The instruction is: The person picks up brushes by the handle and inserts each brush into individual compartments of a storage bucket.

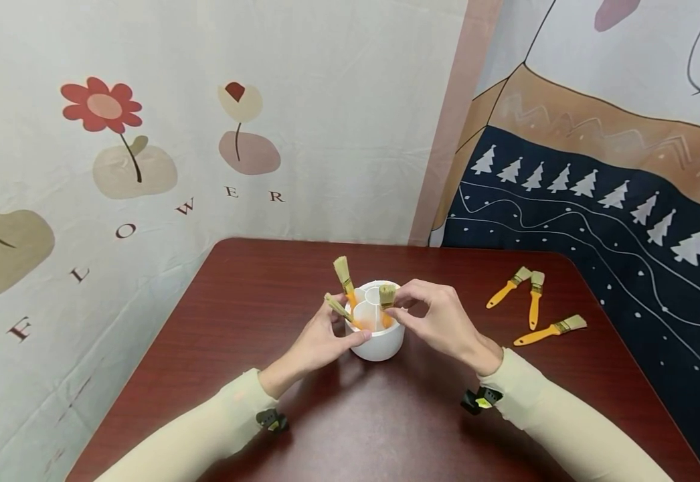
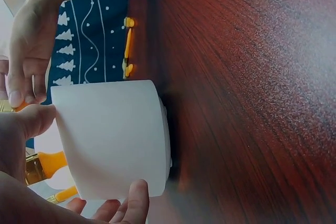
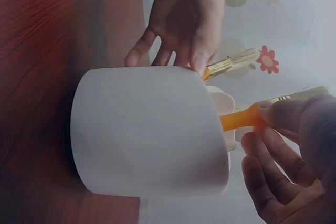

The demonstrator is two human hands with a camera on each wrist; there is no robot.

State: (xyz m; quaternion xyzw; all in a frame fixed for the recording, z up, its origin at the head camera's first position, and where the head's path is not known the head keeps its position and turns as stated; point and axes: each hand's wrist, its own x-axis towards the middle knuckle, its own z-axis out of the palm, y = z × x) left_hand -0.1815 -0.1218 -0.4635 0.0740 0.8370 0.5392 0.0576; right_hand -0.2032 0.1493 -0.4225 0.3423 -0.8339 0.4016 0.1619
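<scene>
A white round holder with inner compartments (image 1: 377,349) stands on the table. My left hand (image 1: 318,341) grips its left side, the thumb near the rim and the fingers against the wall. Between the thumb and fingers of my right hand (image 1: 446,321) is a paintbrush (image 3: 239,119), pinched bristles up, its yellow-orange handle reaching down into the holder. Two more brushes lean in the left part of the holder: one taller brush (image 1: 342,271) and one tilted brush (image 1: 336,306) beside the left hand. The lower ends of the handles are hidden in the left wrist and right wrist views.
On the right of the dark red table (image 1: 205,321) lie three loose brushes: one paintbrush (image 1: 497,294) touching or nearly touching a second paintbrush (image 1: 534,309), and a third paintbrush (image 1: 543,333) nearer me. Printed cloth (image 1: 338,120) hangs behind the table.
</scene>
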